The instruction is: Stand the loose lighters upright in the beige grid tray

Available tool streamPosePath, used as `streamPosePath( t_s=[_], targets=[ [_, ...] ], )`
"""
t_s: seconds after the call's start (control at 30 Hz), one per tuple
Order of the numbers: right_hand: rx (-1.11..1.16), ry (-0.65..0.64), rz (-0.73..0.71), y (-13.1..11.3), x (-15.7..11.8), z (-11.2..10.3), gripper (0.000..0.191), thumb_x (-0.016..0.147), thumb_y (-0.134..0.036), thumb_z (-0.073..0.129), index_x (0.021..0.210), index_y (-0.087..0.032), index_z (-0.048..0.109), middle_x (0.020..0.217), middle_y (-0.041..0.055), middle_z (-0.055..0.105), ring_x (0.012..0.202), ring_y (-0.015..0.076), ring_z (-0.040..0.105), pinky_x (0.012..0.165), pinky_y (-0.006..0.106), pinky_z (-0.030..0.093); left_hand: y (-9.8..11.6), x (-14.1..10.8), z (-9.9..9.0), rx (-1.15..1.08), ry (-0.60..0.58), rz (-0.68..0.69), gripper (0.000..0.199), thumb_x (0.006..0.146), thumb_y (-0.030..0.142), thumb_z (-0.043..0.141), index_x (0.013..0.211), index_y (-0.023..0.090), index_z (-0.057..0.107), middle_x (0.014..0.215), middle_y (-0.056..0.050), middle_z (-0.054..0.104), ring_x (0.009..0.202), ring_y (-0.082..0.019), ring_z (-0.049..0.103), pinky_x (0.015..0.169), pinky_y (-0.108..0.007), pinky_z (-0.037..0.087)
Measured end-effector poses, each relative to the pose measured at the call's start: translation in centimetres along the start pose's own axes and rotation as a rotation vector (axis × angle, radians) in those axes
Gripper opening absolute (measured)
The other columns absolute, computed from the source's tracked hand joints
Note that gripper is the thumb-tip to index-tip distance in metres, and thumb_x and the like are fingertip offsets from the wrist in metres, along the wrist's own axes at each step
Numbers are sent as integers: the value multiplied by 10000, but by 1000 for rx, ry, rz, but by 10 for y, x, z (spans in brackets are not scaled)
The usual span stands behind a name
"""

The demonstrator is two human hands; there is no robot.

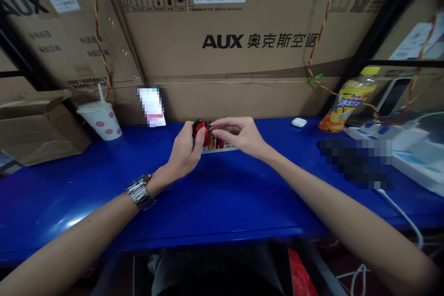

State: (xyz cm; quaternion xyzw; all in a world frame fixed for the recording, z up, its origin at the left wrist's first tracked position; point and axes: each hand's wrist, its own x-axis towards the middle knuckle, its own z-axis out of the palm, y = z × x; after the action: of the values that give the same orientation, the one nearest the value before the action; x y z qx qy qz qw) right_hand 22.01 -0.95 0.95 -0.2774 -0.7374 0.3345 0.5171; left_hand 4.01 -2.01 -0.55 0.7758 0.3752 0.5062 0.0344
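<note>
Near the back of the blue table, my left hand (pixel 186 150) grips a small red and black object (pixel 200 126). Its exact kind is too small to make out. My right hand (pixel 243 135) comes in from the other side, thumb and fingers drawn together at the object's right edge. Whatever lies between those fingertips is hidden. Below and behind both hands sits a low, pale tray (pixel 227 147) with red, yellow and dark pieces showing, partly covered by my hands.
Large cardboard boxes (pixel 222 83) wall off the back of the blue table (pixel 222 203). On the left stand a brown carton (pixel 45 125), a paper cup (pixel 103 120) and a phone (pixel 151 106). A white case (pixel 299 122), drink bottle (pixel 348 99) and power strip (pixel 416 166) are right.
</note>
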Motion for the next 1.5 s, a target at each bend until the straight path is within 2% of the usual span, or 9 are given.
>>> streamPosePath(
  t_s=[0.2,0.37,0.43,0.53,0.63,0.87,1.1,1.27,1.5],
  targets=[
    [-426,280,107,51,7,-65,282,807,-434,588,702,-175,553,596,33,619,525,132,558,550,291,457,-5,1,0,-73,-56,-102,116,943,287,385,951,185,438,804,-58,660,669,-143,626,610,-297,485],
    [-945,322,264,76,3,-97,365,865,-362,455,541,-193,461,520,17,506,528,136,467,574,290,358,-9,1,0,-59,-78,-86,102,942,270,366,979,190,418,745,-35,624,637,-136,591,599,-289,475],
    [-1086,231,310,80,0,-101,382,896,-353,383,597,-179,544,577,52,555,595,168,502,602,301,356,-9,1,-1,-63,-84,-90,105,947,275,354,969,195,419,720,-24,608,621,-132,577,589,-285,466],
    [-1246,-24,210,85,-3,-103,285,862,-215,399,976,-168,656,957,124,668,861,244,549,692,335,380,-8,1,-2,-73,-93,-114,114,951,288,349,947,199,420,717,-24,604,626,-133,575,591,-285,460],
    [-1316,-304,122,88,-3,-105,520,756,-51,432,1230,-203,578,1278,108,579,1042,277,493,761,361,380,-9,1,-1,-126,-102,-143,136,958,309,339,953,198,415,726,-25,602,655,-139,589,614,-292,470],
    [-1441,-413,43,72,2,-104,311,760,-99,510,1015,-194,663,1066,109,655,1001,284,490,747,356,339,-14,1,2,-377,-127,-186,201,966,376,331,971,202,430,736,-21,583,604,-116,564,588,-276,474],
    [-1223,-401,139,69,3,-102,142,749,-185,534,891,-188,521,796,59,614,683,176,517,619,282,329,-10,5,-1,-471,-99,-267,254,943,413,397,829,201,477,570,24,486,485,-95,443,456,-237,389],
    [-912,-164,138,71,0,-90,219,803,-213,458,1020,-194,452,766,21,607,614,152,499,619,271,360,-9,6,-3,-509,-81,-369,431,924,479,410,669,169,568,503,2,505,433,-82,440,405,-217,366],
    [-454,81,206,63,6,-67,106,853,-327,409,845,-221,410,648,-20,531,520,121,470,526,254,360,-12,7,-4,-511,-36,-445,482,881,495,479,555,158,590,422,-2,494,383,-76,440,372,-206,341]
  ],
)
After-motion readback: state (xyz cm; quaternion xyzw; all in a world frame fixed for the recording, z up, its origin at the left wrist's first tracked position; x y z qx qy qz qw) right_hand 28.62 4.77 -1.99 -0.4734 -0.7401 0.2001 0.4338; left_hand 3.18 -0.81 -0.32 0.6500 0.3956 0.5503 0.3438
